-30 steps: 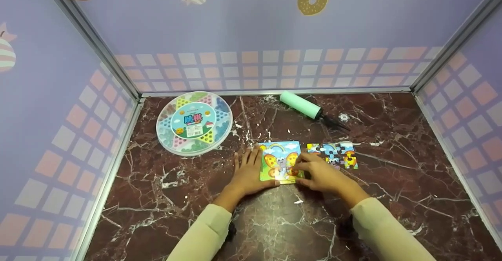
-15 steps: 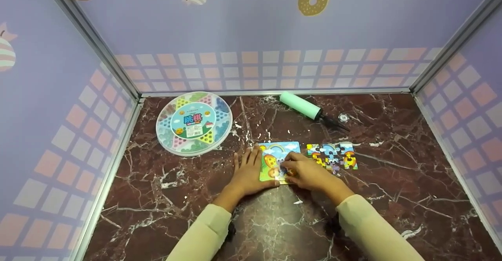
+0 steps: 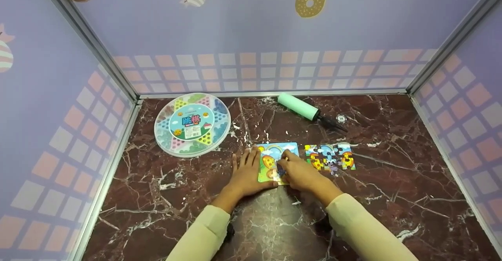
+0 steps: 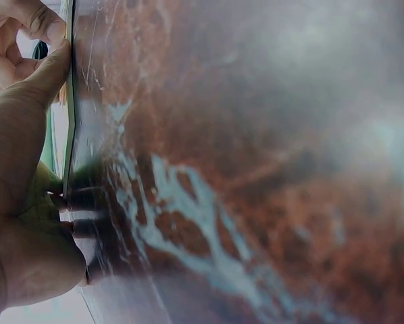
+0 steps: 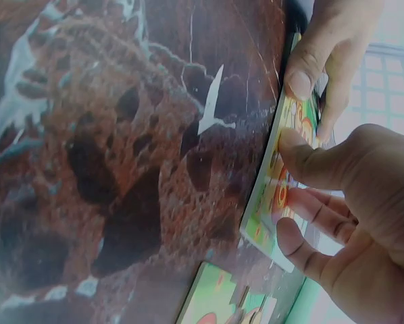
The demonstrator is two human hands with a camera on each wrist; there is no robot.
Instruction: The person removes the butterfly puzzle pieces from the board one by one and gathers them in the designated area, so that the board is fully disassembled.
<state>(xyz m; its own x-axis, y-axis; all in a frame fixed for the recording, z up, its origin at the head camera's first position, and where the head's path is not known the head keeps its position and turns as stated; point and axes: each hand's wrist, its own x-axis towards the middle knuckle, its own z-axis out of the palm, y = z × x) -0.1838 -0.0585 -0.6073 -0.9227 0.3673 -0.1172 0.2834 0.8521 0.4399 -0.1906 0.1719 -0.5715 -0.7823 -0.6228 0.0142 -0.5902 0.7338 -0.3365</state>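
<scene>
A small square butterfly picture puzzle [image 3: 268, 161] lies flat on the dark marbled table. My left hand [image 3: 245, 176] rests along its left side, fingers extended, with the thumb on the near edge. Over the puzzle's right half is my right hand [image 3: 302, 174]. In the right wrist view the right hand's bent fingers [image 5: 303, 250] and thumb touch the puzzle's face, spread apart. No loose piece shows between them, though the palm hides part of the picture. Right of the puzzle lie several interlocking jigsaw pieces [image 3: 330, 159], partly joined, with a similar butterfly and rainbow.
A round Chinese checkers set [image 3: 192, 124] sits at the back left. A mint-green hand pump [image 3: 298, 106] with a black nozzle lies at the back, beside a small round chip [image 3: 341, 118]. Purple patterned walls [image 3: 251, 26] enclose the table on three sides.
My right hand has moved left over the puzzle, from its right edge toward the middle, uncovering more of the jigsaw pieces at right. My left hand has stayed in place.
</scene>
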